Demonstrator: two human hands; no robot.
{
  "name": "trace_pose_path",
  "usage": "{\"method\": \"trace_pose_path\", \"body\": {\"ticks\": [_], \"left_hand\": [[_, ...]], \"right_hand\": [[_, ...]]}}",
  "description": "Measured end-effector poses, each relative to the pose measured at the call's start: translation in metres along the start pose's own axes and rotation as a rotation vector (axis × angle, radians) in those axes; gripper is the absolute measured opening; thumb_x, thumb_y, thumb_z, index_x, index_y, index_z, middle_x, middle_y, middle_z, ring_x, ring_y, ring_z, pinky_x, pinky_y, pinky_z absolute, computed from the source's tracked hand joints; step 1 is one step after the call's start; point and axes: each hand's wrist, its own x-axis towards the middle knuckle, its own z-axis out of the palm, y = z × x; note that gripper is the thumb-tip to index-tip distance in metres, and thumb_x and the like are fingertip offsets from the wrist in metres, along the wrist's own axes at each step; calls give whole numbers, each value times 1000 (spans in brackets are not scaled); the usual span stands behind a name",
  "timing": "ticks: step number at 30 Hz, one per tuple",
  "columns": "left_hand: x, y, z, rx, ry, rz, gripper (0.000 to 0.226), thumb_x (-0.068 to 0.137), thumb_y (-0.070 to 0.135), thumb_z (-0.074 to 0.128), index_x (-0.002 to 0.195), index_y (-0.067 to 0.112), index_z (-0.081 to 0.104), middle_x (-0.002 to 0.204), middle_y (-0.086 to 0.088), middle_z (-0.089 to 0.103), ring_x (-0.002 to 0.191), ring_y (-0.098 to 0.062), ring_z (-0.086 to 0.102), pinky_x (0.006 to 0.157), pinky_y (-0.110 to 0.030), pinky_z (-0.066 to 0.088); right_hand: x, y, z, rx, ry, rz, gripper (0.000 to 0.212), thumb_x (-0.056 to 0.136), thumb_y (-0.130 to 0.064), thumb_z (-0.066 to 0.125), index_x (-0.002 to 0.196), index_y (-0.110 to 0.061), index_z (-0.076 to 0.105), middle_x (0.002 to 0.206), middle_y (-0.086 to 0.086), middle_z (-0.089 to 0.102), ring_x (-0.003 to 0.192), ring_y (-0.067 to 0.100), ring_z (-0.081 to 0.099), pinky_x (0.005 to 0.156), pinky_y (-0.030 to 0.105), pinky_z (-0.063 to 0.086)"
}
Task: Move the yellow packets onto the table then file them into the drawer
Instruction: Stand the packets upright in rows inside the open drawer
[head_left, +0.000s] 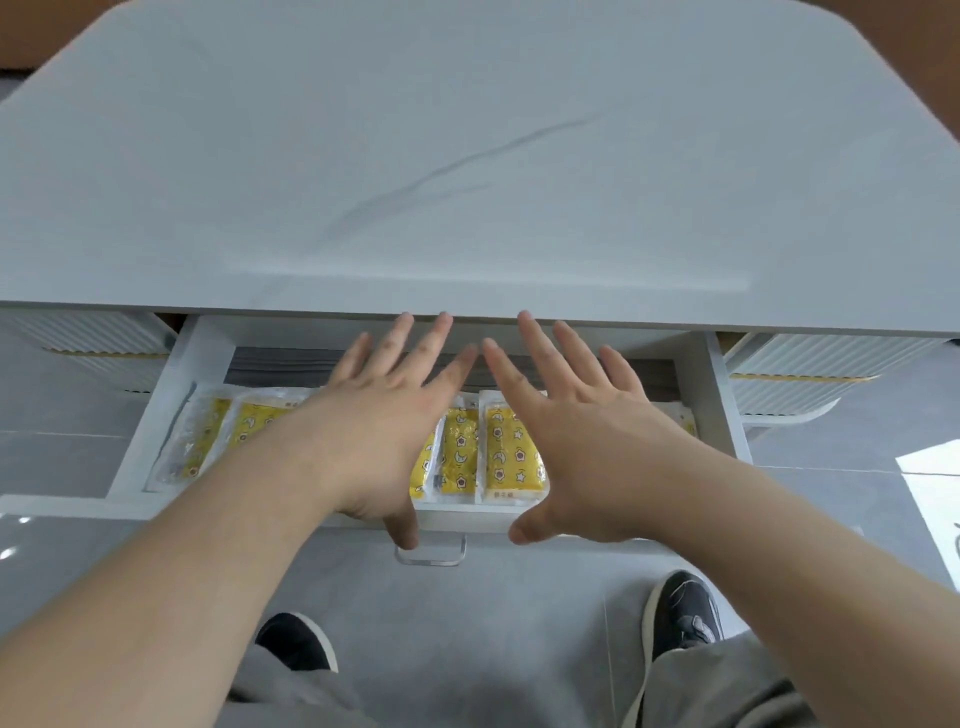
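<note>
A white drawer (171, 410) stands pulled out under the white table top (467, 156). Several yellow packets (511, 452) printed with stars and moons lie flat in a row inside it. My left hand (384, 415) hovers over the drawer's middle, fingers straight and spread, covering some packets. My right hand (576, 421) is beside it, also flat with spread fingers, above the packets at the right. Neither hand holds anything. The fingertips of both reach close to the table's front edge.
A clear handle (431, 558) sits on the drawer front, just under my left thumb. Ribbed white panels (800, 374) flank the drawer on both sides. My two dark shoes (680, 613) stand on the grey tiled floor below.
</note>
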Motion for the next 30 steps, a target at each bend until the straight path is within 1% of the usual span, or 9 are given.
{"method": "trace_pose_path", "body": {"ticks": [5, 7, 10, 15, 18, 20, 22, 24, 30], "left_hand": [[4, -8, -4, -27, 127, -22, 154, 57, 62, 88, 148, 34, -33, 158, 18, -35, 148, -19, -32, 122, -47, -12], [4, -8, -6, -9, 254, -12, 150, 54, 62, 89, 153, 33, -21, 166, 14, -4, 155, -20, -1, 124, -48, 2], [8, -12, -9, 47, 394, -37, 145, 48, 64, 89, 156, 30, -2, 149, 7, 33, 136, -18, 42, 118, -45, 24], [17, -19, -10, 61, 460, -85, 134, 57, 62, 87, 159, 20, 10, 154, 6, 40, 133, -19, 45, 106, -38, 37], [25, -19, -13, 77, 517, -99, 102, 68, 52, 85, 152, 21, 36, 133, 9, 57, 118, -20, 52, 97, -37, 41], [31, -18, -15, 77, 551, -109, 70, 73, 42, 84, 134, 23, 56, 122, 9, 61, 110, -20, 53, 92, -35, 42], [38, -18, -17, 59, 589, -134, 45, 76, 34, 82, 116, 24, 65, 107, 8, 60, 101, -20, 52, 86, -33, 40], [45, -18, -19, 20, 607, -156, 33, 78, 28, 80, 107, 24, 68, 97, 6, 57, 96, -20, 50, 83, -31, 37], [61, -18, -19, -36, 652, -168, 31, 70, 1, 75, 98, 13, 67, 92, -3, 59, 89, -28, 55, 80, -40, 42]], "right_hand": [[10, 8, -9, 8, 18, 132, 146, 65, -81, 70, 153, -17, -28, 164, 11, -28, 152, 33, -22, 124, 56, 0], [14, 11, -13, 19, 31, 184, 144, 66, -81, 69, 155, -15, -23, 166, 12, -19, 153, 31, -17, 124, 56, 1], [18, 12, -17, 14, 70, 220, 139, 68, -81, 67, 157, -12, -14, 169, 9, -5, 155, 28, -8, 124, 56, 3], [23, 11, -20, -15, 133, 253, 116, 77, -76, 62, 158, -13, 8, 164, 3, 23, 153, 21, 17, 124, 51, 12], [30, 12, -16, -73, 234, 242, 85, 86, -68, 58, 147, -14, 33, 141, -1, 50, 135, 20, 45, 118, 43, 27], [37, 12, -12, -140, 306, 242, 62, 91, -62, 56, 130, -15, 47, 117, -2, 60, 112, 20, 57, 103, 36, 38], [45, 12, -9, -218, 376, 253, 42, 94, -57, 55, 108, -18, 53, 91, -4, 56, 84, 20, 55, 79, 32, 38], [51, 11, -8, -266, 401, 282, 32, 95, -48, 58, 87, -20, 46, 74, -5, 43, 67, 19, 42, 68, 31, 29], [52, 8, -15, -335, 369, 322, 49, 55, -10, 82, 60, -19, 34, 50, -4, 30, 41, 19, 18, 55, 27, 19]]}}
